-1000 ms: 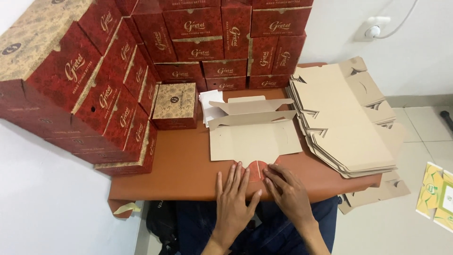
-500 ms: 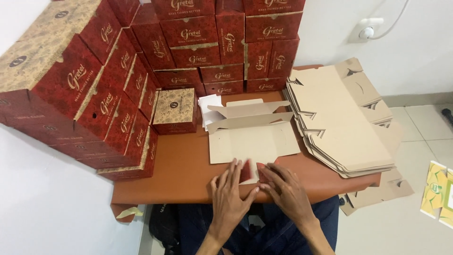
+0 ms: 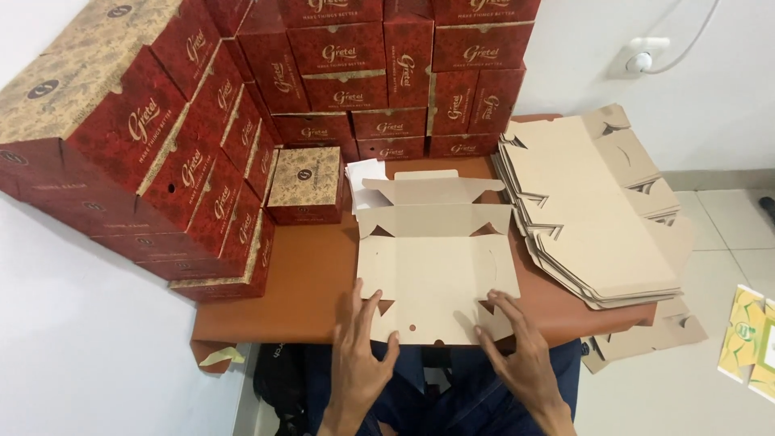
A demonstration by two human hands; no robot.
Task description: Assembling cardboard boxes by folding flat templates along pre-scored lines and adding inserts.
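Your left hand (image 3: 361,355) and right hand (image 3: 517,355) now lie spread flat on the cardboard blank's (image 3: 436,278) near edge, farther apart than before, gripping nothing.

- Left of the left grip (image 3: 359,359): bare desk (image 3: 303,287), then stacked red boxes (image 3: 161,161).
- Right of the right grip (image 3: 525,359): flat blanks (image 3: 589,210) pile close.
- Ahead: unfolded blank (image 3: 436,258), then the box wall (image 3: 387,81).

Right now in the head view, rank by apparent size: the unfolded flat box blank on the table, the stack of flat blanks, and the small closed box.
1. stack of flat blanks
2. unfolded flat box blank, a close second and nearer the camera, so unsure
3. small closed box, clearly smallest
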